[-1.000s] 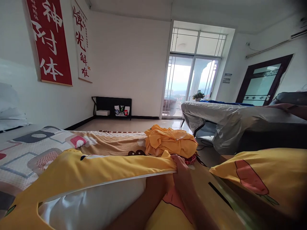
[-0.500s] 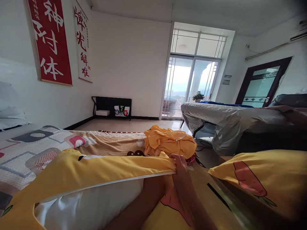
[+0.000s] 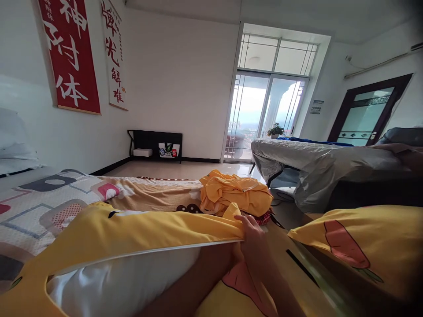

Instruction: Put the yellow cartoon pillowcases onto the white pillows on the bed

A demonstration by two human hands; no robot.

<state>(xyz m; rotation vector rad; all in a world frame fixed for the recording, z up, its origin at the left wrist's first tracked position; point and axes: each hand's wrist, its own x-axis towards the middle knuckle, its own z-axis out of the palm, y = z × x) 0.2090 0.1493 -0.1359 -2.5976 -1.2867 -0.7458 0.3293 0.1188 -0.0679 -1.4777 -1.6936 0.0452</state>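
Observation:
A yellow pillowcase (image 3: 158,231) with a zip along its opening is stretched across the front. Inside the gap shows a white pillow (image 3: 122,281). My left forearm (image 3: 198,275) reaches into the opening, and the cloth hides my left hand and its fingers. At the pillowcase's right corner, my right hand (image 3: 253,231) is closed on the edge of the cloth, with a small tuft of fabric standing above the fingers. Part of a printed carrot (image 3: 246,286) shows beneath my arms.
A crumpled yellow cloth (image 3: 236,193) lies just beyond my right hand. To the right is another yellow piece with a carrot print (image 3: 346,242). A patterned cover (image 3: 36,211) spreads at left. A plastic-covered table (image 3: 307,163) stands behind, with a person's arm (image 3: 403,154) beside it.
The fabric tuft above my right fingers stands a little higher. My left forearm has shifted slightly to the right inside the opening. My right hand keeps its grip.

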